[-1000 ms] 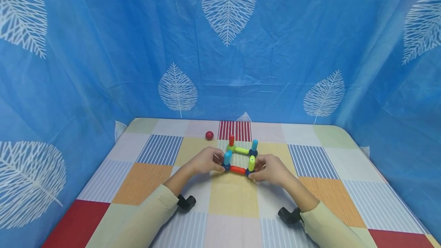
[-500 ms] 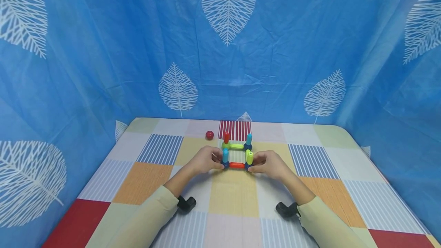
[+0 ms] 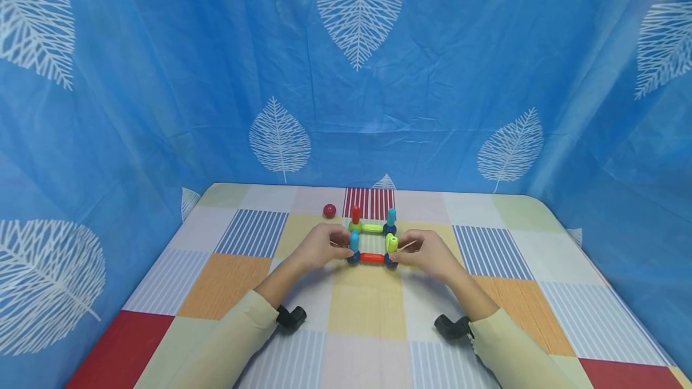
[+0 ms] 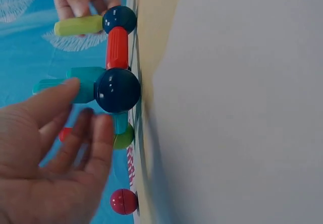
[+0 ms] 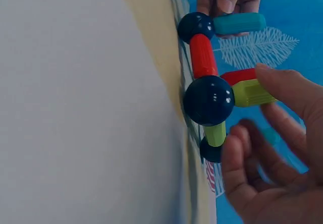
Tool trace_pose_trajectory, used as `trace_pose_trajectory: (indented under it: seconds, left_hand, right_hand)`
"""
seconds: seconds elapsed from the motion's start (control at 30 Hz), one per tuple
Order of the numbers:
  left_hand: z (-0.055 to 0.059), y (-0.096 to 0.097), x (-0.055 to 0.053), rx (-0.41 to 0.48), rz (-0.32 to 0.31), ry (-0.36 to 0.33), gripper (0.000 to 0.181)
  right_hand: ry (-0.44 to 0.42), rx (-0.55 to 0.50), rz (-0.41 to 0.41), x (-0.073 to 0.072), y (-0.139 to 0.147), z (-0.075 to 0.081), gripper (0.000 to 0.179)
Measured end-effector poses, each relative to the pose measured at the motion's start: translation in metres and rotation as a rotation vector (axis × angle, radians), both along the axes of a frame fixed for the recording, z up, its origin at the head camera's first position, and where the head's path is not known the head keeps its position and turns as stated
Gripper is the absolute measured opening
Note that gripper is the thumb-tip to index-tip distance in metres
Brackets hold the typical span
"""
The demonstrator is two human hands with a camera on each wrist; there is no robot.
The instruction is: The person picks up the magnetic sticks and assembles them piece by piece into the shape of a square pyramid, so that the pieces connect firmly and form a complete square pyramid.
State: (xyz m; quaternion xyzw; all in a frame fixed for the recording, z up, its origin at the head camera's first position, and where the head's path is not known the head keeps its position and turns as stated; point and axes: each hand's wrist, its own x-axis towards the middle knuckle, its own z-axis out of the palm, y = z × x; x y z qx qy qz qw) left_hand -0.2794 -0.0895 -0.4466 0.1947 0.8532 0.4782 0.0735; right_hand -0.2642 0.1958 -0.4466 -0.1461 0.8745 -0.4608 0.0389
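Observation:
A square frame of toy rods and balls stands on the table, with a red rod (image 3: 372, 258) along its front and dark blue balls (image 4: 118, 90) at both front corners. Upright rods rise from the corners: a red one (image 3: 355, 214) and a blue one (image 3: 391, 217) behind, a blue one (image 3: 354, 241) and a yellow-green one (image 5: 252, 93) in front. My left hand (image 3: 322, 246) is beside the front-left corner, thumb at the blue upright, fingers spread. At the front-right corner is my right hand (image 3: 427, 252), its thumb overlapping the yellow-green upright, other fingers apart from it.
A loose red ball (image 3: 329, 211) lies behind the frame, to its left. The patchwork cloth (image 3: 367, 311) covers the table, and a blue curtain (image 3: 432, 77) with white leaves hangs behind and at both sides. Black wrist mounts (image 3: 291, 319) sit at both sleeves.
The frame has shifted slightly left and back and turned squarer to me, then stayed put. Both hands have since risen a little, with thumbs moving from the corner balls up to the uprights.

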Motion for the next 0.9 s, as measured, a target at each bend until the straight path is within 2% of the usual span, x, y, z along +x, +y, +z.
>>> trace_pose_trajectory:
  seconds: [0.17,0.3,0.53,0.9]
  left_hand:
    - [0.0,0.0,-0.002,0.058,-0.01,0.038,0.018]
    - [0.0,0.004,-0.004,0.029,0.009,0.056,0.018]
    - [-0.003,0.012,-0.01,-0.012,0.069,0.054,0.021]
    - [-0.001,0.02,-0.012,-0.038,0.062,0.066,0.024]
  right_hand:
    - [0.05,-0.056,-0.004,-0.001,-0.002,0.004,0.028]
    - [0.064,-0.071,-0.021,-0.003,-0.008,0.003,0.029]
    - [0.063,-0.032,-0.057,-0.011,-0.018,0.0,0.026]
    - [0.039,-0.039,-0.048,-0.014,-0.018,-0.001,0.029]
